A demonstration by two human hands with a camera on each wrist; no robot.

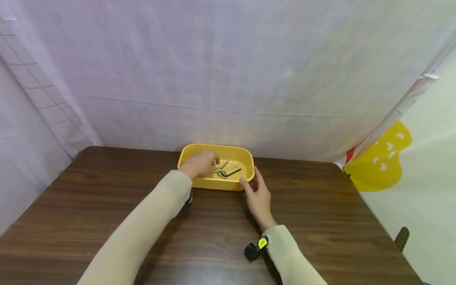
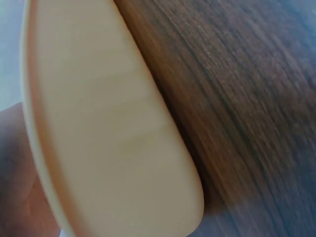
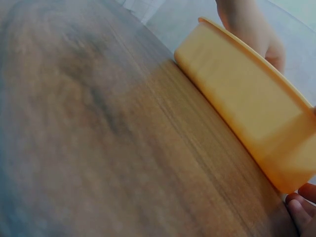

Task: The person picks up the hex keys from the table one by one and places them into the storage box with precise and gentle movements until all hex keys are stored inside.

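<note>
No text, label, brand, number or sign can be read in any of the views. The small yellow tag (image 1: 263,243) on the black device at the right wrist is too small to make out, and the white marks on the yellow plastic sheet (image 1: 382,166) at the far right form no letters.

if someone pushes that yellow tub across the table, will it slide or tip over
The tub would probably slide: it sits low and wide on the smooth table. It looks like light plastic, so the hex keys inside may rattle or shift. The right hand at its corner would likely steady it.
</note>
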